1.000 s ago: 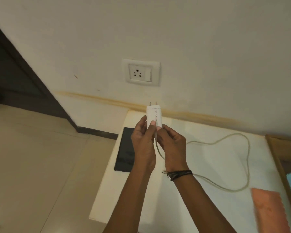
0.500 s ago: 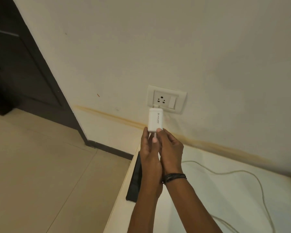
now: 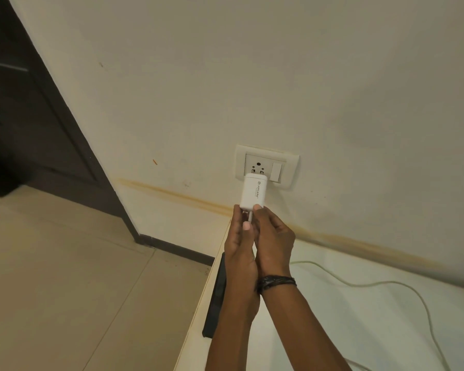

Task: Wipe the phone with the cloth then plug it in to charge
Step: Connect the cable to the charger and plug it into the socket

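While both hands reach toward the far wall, the white charger adapter (image 3: pixel 253 192) sits just beyond their fingertips, pinched at its near end. The left hand (image 3: pixel 240 253) grips its left corner and the right hand (image 3: pixel 273 242) its right corner. Its long axis runs near to far. The pin end points at the wall socket (image 3: pixel 265 167) and meets its lower holes, but the pins are hidden, so I cannot tell if they are seated. The cable (image 3: pixel 359 285) loops rightward over the white table (image 3: pixel 332 330). The dark phone (image 3: pixel 216 295) lies along the table's left edge, partly behind the left forearm, lengthwise near to far.
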